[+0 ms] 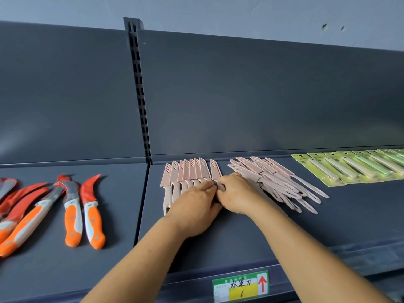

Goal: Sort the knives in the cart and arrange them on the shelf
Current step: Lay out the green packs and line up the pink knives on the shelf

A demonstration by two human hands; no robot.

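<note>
A neat row of pink sheathed fruit knives [188, 173] lies on the dark grey shelf [240, 235], tips pointing to the back panel. My left hand [194, 208] lies flat over the handles of that row. My right hand [235, 192] meets it at the row's right end, and its fingers curl round the handle of the rightmost pink knife [215, 170]. To the right lies a loose heap of the same pink knives [277, 182], overlapping at angles. The cart is out of view.
Orange-handled knives with red blade covers [74, 206] lie on the left shelf section. Green carded knives [354, 166] line the far right. A slotted upright [140, 95] divides the back panels. A green and yellow price label [240, 286] sits on the shelf's front edge.
</note>
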